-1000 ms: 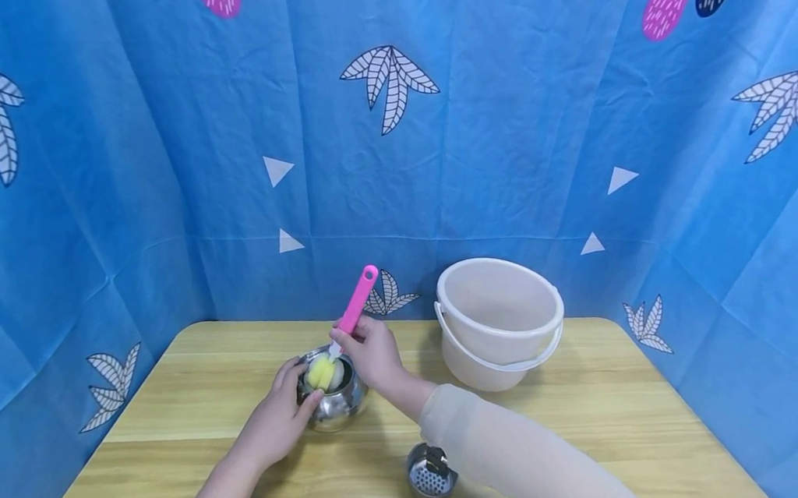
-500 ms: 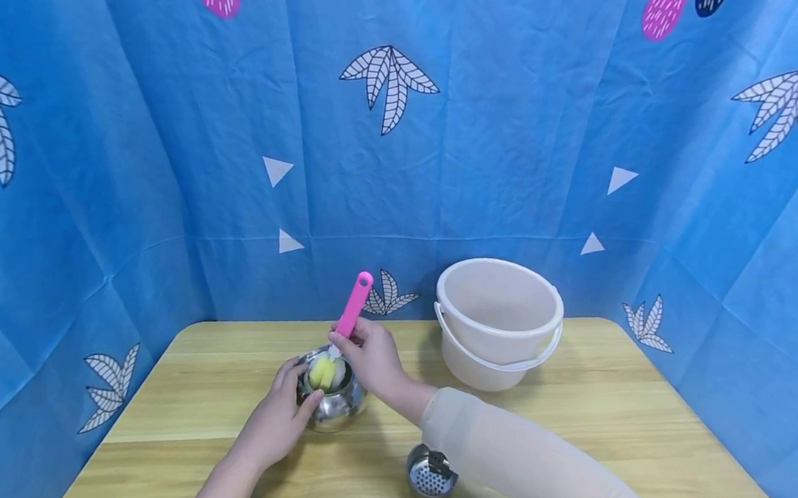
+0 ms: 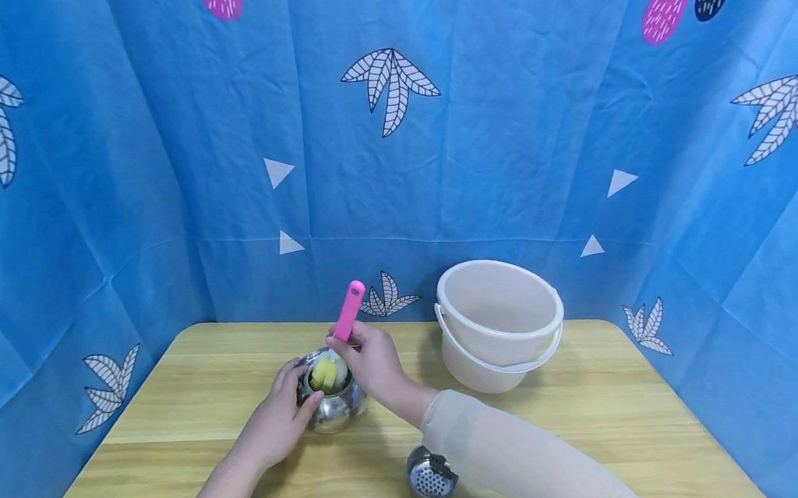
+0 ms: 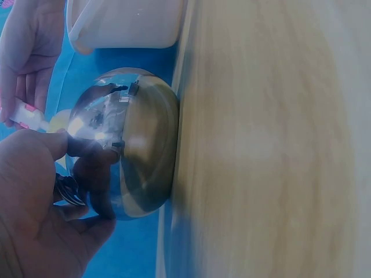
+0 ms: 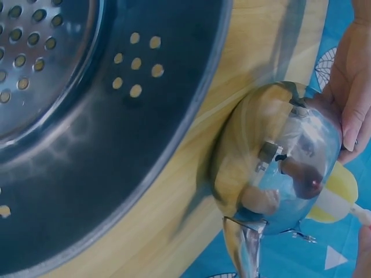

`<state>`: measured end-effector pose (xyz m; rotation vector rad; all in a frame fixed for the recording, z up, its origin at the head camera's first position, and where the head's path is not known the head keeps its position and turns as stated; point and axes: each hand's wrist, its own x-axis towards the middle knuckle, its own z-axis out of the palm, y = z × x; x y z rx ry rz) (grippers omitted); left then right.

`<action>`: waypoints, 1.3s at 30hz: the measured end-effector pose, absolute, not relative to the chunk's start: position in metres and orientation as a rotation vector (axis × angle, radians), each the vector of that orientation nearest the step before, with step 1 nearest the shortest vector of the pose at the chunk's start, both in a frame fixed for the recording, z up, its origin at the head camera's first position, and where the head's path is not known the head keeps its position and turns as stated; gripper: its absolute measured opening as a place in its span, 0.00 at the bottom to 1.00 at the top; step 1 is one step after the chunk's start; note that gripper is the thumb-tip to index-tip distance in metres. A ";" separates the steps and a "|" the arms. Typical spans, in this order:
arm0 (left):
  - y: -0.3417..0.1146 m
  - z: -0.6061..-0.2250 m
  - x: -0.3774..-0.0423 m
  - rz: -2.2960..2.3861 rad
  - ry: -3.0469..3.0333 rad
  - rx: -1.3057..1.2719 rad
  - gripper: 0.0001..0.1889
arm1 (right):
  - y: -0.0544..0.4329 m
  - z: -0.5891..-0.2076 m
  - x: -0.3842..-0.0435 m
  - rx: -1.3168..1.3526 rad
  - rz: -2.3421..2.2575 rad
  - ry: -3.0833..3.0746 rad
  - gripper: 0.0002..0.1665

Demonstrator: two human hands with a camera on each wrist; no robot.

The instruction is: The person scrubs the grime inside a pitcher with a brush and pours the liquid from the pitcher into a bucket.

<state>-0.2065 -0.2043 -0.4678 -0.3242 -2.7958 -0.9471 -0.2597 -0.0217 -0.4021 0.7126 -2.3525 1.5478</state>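
A shiny steel teapot (image 3: 337,412) stands on the wooden table, its mouth facing up. My left hand (image 3: 280,416) grips it at the rim, thumb on the near side and fingers on the far side. The right hand (image 3: 378,365) pinches a sponge brush by the lower part of its pink handle (image 3: 349,314). The brush's yellow and white sponge head (image 3: 324,374) sits in the teapot's mouth, partly inside. In the right wrist view the teapot's spout (image 5: 248,246) shows, with the yellow sponge (image 5: 346,191) at the opening.
A perforated steel strainer (image 3: 431,482) lies near the right forearm and looms large in the right wrist view. A white bucket (image 3: 495,362) with its handle lowered stands at the back right. Blue patterned cloth (image 3: 502,131) hangs around the table.
The right hand has shifted slightly left, and the pink handle has moved left and lower. The sponge sits a little deeper in the teapot. My left hand has stayed in place.
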 end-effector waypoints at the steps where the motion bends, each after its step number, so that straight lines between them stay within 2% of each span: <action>1: -0.204 -0.468 -0.207 -0.948 -2.798 -0.324 0.36 | -0.022 -0.402 -0.259 0.720 1.542 -2.350 0.08; 23: -0.205 -0.469 -0.208 -0.955 -2.792 -0.328 0.35 | -0.023 -0.401 -0.255 0.807 1.318 -2.449 0.10; 39: -0.205 -0.471 -0.208 -0.961 -2.764 -0.374 0.35 | -0.022 -0.396 -0.249 1.042 0.994 -2.440 0.07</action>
